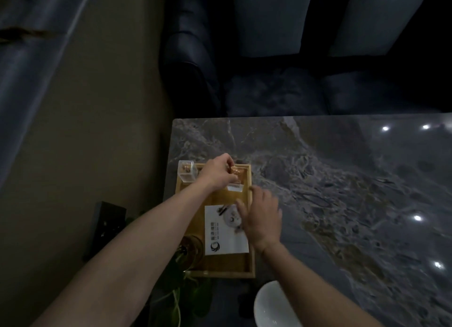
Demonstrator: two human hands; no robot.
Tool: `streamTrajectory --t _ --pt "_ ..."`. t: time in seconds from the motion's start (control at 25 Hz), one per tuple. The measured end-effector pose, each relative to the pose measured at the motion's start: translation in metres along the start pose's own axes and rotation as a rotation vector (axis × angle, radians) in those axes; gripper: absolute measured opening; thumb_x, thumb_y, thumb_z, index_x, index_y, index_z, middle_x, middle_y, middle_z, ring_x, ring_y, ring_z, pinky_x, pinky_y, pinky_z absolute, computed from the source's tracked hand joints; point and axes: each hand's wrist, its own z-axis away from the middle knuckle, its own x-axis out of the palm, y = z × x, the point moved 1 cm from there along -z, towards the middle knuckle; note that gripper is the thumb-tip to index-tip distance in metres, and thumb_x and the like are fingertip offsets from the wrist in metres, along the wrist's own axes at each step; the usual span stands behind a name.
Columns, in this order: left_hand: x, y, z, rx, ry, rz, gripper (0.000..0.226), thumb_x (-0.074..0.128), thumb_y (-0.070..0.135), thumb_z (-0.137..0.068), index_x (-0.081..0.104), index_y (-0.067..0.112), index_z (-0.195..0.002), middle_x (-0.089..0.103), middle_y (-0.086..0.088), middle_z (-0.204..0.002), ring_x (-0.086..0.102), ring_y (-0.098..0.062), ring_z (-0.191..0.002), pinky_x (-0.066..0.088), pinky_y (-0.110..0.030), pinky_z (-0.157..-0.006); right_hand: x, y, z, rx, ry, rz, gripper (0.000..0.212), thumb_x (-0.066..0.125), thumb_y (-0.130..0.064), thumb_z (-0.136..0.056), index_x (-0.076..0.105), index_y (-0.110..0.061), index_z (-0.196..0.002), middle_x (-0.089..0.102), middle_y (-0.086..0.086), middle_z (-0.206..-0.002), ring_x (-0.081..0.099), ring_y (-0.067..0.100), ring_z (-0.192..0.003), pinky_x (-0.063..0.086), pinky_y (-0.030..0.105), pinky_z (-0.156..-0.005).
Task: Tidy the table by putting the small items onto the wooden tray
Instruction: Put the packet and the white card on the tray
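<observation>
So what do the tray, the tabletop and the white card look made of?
Tray: pale wood, matt, with even honey-coloured walls and floor. Tabletop: polished stone or a marble-look slab, grey-veined and mirroring ceiling lights. Card: probably paper or thin card, flat, white, printed with a dark logo.

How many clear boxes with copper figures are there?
2: one box at the tray's far left corner, one under the left hand. The hands may hide more.
</observation>
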Motion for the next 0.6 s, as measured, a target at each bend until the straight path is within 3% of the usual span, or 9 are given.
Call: streamTrajectory --t 0.16,0.36,0.6 --pt "0.007 -0.003 -0.005 0.037 -0.031 -0.076 0.024 0.076 0.019 -0.077 0.057 0.026 -0.091 0.069 -0.001 -0.095 0.065 -0.017 -0.087 0.056 -0.035 -0.075 -0.016 0.019 -0.068 -0.016 -0.105 -0.063 0.047 0.065 -0.046 -0.086 0.053 -0.03 -0.129 0.055 0.007 -0.122 0.046 0.028 -0.113 0.047 0.047 -0.093" --pt "0.016 -0.003 -0.011 0.078 -0.042 -0.182 0.02 0.072 0.018 -0.08 0.059 0.022 -0.095 0.067 -0.003 -0.095 0.062 -0.021 -0.089 0.051 -0.035 -0.072 -0.004 0.025 -0.091 -0.07 -0.183 -0.03 0.029 0.068 -0.044 -0.085 0.067 -0.028 -0.11 0.053 0.005 -0.124 0.042 0.029 -0.117 0.044 0.049 -0.095" --pt "0.027 -0.007 -0.014 0.255 0.168 -0.626 0.025 0.064 0.029 -0.086 0.053 0.022 -0.107 0.064 -0.004 -0.106 0.059 -0.025 -0.097 0.044 -0.038 -0.066 0.008 0.02 -0.089 -0.134 -0.078 -0.017 0.024 0.068 -0.04 -0.086 0.066 -0.021 -0.101 0.053 0.004 -0.123 0.044 0.028 -0.113 0.046 0.048 -0.091"
